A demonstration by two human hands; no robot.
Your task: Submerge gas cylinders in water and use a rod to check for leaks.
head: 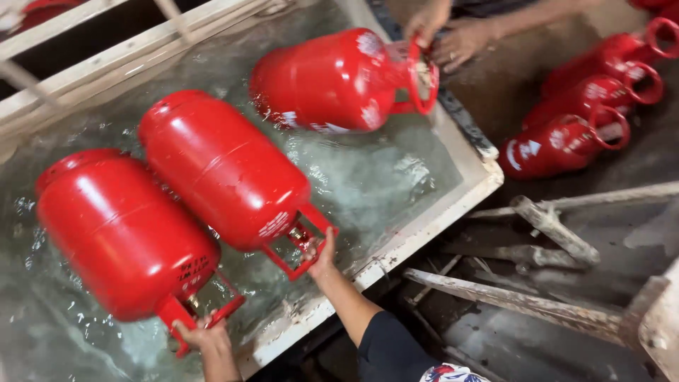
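The left hand has its fingers curled on the collar ring of the near gas cylinder; the right hand clasps the ring of the middle cylinder. Gripped there, both float steadily in the water tank, long axes slanting, collars toward the person. Beyond, another person's hands hold a third cylinder.

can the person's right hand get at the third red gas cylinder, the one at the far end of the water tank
Probably not as things stand. The right hand grips the collar of the middle red metal gas cylinder, and the far red gas cylinder lies beyond it across the water tank, already held by another person's hands.
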